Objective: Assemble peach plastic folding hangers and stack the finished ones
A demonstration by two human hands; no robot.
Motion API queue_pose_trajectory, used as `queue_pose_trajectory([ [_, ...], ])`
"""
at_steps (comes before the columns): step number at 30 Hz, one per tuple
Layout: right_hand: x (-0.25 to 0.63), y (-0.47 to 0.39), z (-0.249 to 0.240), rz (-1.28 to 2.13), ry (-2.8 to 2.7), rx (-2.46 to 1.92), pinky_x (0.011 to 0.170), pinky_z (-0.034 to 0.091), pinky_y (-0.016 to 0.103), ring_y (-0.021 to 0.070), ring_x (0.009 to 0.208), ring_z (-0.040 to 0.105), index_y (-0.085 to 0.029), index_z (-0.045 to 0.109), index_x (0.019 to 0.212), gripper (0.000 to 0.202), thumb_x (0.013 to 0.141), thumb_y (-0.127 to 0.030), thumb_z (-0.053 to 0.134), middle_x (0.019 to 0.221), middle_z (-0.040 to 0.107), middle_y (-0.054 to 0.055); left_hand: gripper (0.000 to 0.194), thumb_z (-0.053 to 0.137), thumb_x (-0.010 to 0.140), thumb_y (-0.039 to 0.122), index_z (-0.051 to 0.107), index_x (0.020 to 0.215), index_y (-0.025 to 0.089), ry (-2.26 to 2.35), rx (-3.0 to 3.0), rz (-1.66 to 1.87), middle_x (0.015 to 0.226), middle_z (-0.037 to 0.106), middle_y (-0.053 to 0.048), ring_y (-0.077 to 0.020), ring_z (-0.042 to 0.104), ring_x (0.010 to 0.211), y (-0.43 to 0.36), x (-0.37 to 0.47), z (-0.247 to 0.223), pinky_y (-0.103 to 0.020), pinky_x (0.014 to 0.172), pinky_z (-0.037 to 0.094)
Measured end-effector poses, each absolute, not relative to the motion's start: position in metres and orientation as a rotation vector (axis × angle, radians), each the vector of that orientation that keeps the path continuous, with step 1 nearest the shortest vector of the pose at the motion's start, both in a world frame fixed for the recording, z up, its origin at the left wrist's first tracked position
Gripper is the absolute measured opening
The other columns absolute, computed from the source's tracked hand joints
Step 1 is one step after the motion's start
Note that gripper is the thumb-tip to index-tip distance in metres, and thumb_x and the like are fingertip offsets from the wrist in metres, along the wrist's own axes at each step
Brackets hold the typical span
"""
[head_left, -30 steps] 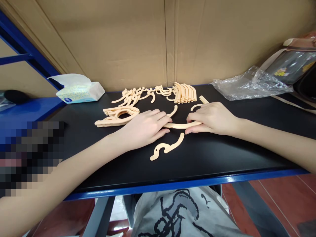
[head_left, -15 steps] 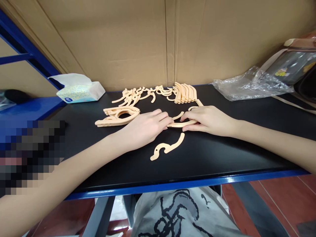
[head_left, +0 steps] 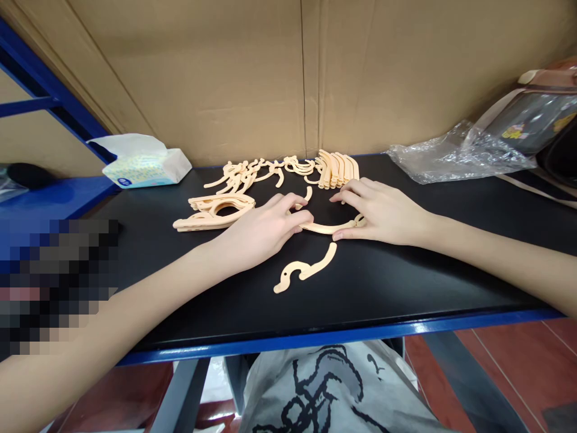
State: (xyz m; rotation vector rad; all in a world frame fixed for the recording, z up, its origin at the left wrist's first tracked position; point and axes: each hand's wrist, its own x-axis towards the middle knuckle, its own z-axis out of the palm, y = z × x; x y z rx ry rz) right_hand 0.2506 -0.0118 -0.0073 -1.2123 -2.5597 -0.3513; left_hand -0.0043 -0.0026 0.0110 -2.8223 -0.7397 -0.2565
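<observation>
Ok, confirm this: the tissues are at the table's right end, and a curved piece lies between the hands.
Wrong end: the head view shows the tissues at the left end of the table. The rest holds: a curved piece lies between the left hand and right hand.

Workshop-like space, blue-framed bench [head_left: 383, 288], cardboard backing [head_left: 202, 72], tiled floor [head_left: 532, 355]
</observation>
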Motion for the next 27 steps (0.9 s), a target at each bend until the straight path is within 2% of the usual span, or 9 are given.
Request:
queue_pose_trajectory([
  [3,0.2511,-0.012,-0.0074,-0.344,-2.561,-1.223,0.084,0.046,0.042,0.0291,0.098,0.056,-0.015,0.057,0.118,0.075,0.078,-0.075,0.038,0.109,0.059,0.015,0.024,0.038,0.095,0.019,0.058,0.109,0.018,-0.745,-2.826,-0.257,0.126,0.05,-0.011,-0.0239,0.048,0.112,-0.0018,-0.005,0.0106,-0.037,0.083,0.049],
  [7,0.2515,-0.0121,-0.0069,-0.271,-2.593,-1.188,0.088,0.045,0.043,0.0294,0.104,0.054,-0.015,0.056,0.119,0.071,0.081,-0.072,0.037,0.109,0.059,0.014,0.025,0.036,0.097,0.019,0.056,0.112,0.018,-0.743,-2.875,-0.243,0.121,0.055,-0.009,-0.0201,0.052,0.108,-0.0017,-0.0048,0.0091,-0.034,0.083,0.049],
  [14,0.2511,-0.0128,-0.0037,-0.144,-2.656,-1.106,0.092,0.043,0.042,0.0275,0.107,0.053,-0.015,0.053,0.121,0.064,0.085,-0.066,0.04,0.115,0.058,0.014,0.027,0.037,0.094,0.011,0.052,0.115,0.017,-0.69,-2.863,-0.177,0.12,0.057,-0.007,-0.0182,0.053,0.106,-0.0032,-0.0024,0.0092,-0.025,0.07,0.047],
  [21,0.2505,-0.0135,-0.0024,-0.057,-2.662,-1.07,0.091,0.044,0.043,0.0285,0.112,0.051,-0.017,0.049,0.126,0.061,0.087,-0.063,0.04,0.118,0.058,0.014,0.037,0.039,0.089,0.002,0.051,0.12,0.019,-0.656,-2.921,-0.217,0.122,0.055,-0.005,-0.0181,0.053,0.106,-0.0046,-0.0018,0.0086,-0.03,0.084,0.047],
  [27,0.2507,-0.0133,-0.0052,-0.173,-2.623,-1.168,0.092,0.044,0.044,0.0298,0.111,0.053,-0.015,0.05,0.125,0.066,0.085,-0.067,0.038,0.117,0.059,0.015,0.037,0.039,0.089,0.001,0.052,0.119,0.018,-0.667,-2.926,-0.23,0.12,0.056,-0.005,-0.0183,0.053,0.104,-0.0053,-0.0002,0.0095,-0.03,0.083,0.047],
])
